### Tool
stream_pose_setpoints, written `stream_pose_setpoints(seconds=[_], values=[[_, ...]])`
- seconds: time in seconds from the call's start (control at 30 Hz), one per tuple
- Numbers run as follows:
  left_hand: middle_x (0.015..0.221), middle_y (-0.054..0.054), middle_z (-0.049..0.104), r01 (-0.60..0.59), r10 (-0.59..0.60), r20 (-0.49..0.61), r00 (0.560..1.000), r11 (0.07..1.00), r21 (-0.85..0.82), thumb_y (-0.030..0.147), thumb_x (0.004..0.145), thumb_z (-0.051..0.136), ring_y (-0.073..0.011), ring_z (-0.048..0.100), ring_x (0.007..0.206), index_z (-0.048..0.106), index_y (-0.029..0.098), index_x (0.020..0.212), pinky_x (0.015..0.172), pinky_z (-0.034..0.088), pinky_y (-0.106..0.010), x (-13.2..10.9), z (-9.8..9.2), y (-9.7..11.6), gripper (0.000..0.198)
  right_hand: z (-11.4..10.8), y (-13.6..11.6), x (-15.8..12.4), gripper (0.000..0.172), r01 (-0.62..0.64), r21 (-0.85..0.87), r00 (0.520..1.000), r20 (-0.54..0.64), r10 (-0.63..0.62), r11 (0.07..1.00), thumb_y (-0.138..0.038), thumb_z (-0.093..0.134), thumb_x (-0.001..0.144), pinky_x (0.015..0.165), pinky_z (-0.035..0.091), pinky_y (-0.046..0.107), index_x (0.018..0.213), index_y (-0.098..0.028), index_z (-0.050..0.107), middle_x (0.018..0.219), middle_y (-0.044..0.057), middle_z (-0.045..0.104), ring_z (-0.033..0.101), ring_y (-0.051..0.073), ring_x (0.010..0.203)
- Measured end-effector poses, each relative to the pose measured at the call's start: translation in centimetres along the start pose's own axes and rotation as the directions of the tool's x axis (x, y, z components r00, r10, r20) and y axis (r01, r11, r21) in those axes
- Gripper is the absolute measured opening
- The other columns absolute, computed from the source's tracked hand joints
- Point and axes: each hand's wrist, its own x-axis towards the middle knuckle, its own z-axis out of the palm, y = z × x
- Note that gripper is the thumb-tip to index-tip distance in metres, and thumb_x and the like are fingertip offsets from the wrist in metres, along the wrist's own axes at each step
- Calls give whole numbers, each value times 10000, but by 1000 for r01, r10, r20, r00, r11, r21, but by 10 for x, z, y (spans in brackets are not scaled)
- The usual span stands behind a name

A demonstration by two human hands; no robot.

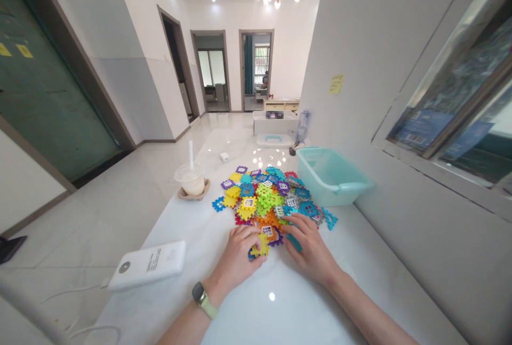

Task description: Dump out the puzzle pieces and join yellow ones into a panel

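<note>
A heap of colourful interlocking plastic building pieces with window-shaped cutouts lies on the white table. At the heap's near edge, my left hand grips a yellow plastic piece, with a blue piece under it. My right hand is close by, its fingers over a teal plastic piece. The two hands are nearly touching, and the fingers hide part of both pieces. A pale green watch sits on my left wrist.
A white power bank lies left of my hands. Beyond it stand a plastic cup with a straw on a small tray and a teal plastic basin. The table's right side runs along a wall.
</note>
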Motion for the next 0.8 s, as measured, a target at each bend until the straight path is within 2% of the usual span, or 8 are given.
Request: stream_pose_setpoints(seconds=[0.1, 0.27, 0.4, 0.5, 0.57, 0.67, 0.73, 0.8], values=[[1186, -31, 661, 26, -32, -41, 999, 991, -133, 88, 700, 782, -245, 594, 1119, 578, 234, 890, 990, 443, -412, 0, 0, 0, 315, 3, -15, 1, 394, 52, 38, 990, 126, -57, 998, -234, 553, 906, 1050, 412, 520, 1299, -210, 574, 1397, 124, 563, 421, 329, 1339], [1223, -66, 649, 142, -195, -58, 979, 859, -492, 157, 721, 797, -242, 610, 1132, 563, 229, 1028, 995, 457, -391, 0, 4, 9, 393, 7, -21, 0, 550, 71, 109, 992, 97, -82, 991, -272, 578, 917, 1057, 414, 519, 1436, -181, 423, 1404, 155, 555, 437, 323, 1335], [1114, -67, 654, 232, -297, 103, 949, 439, -868, 334, 747, 819, -217, 649, 1018, 527, 225, 1106, 862, 511, -328, -2, 11, 26, 475, 5, -30, -2, 591, 90, 247, 994, 43, -104, 965, -342, 621, 919, 1035, 460, 474, 1445, -210, 388, 1359, 153, 579, 522, 292, 1260], [1066, -65, 661, 309, -305, 248, 919, 170, -936, 444, 789, 781, -208, 665, 976, 531, 231, 1142, 794, 518, -299, -3, 13, 36, 482, 6, -38, -4, 540, 19, 309, 1000, 2, -21, 951, -368, 613, 928, 940, 528, 419, 1416, -223, 434, 1267, 146, 634, 608, 272, 1140], [1049, -66, 674, 346, -312, 307, 899, 78, -935, 503, 820, 734, -214, 682, 948, 529, 239, 1155, 811, 529, -330, -3, 13, 38, 473, 7, -40, -5, 450, -49, 332, 998, -14, 57, 942, -377, 575, 947, 873, 548, 396, 1361, -216, 504, 1181, 139, 679, 653, 261, 1031], [1037, -73, 687, 395, -384, 328, 863, 109, -912, 613, 834, 650, -216, 701, 846, 522, 238, 1171, 748, 557, -350, -3, 12, 34, 520, 6, -39, -3, 308, -231, 435, 970, 27, 244, 871, -400, 511, 970, 705, 540, 337, 1160, -189, 629, 925, 95, 730, 663, 211, 756], [946, -60, 694, 419, -449, 265, 853, 286, -862, 656, 846, 595, -201, 691, 732, 534, 227, 1159, 624, 545, -304, -3, 11, 29, 535, 2, -36, 0, 302, -371, 571, 924, 144, 355, 733, -449, 508, 962, 585, 489, 284, 973, -181, 647, 749, 42, 691, 601, 165, 610], [779, -22, 673, 402, -448, 149, 881, 545, -736, 630, 894, 537, -175, 654, 619, 575, 212, 1089, 542, 499, -256, -4, 7, 24, 463, -4, -32, 3, 335, -495, 671, 867, 342, 361, 553, -492, 555, 924, 498, 419, 236, 810, -182, 610, 630, -9, 617, 529, 123, 521]])
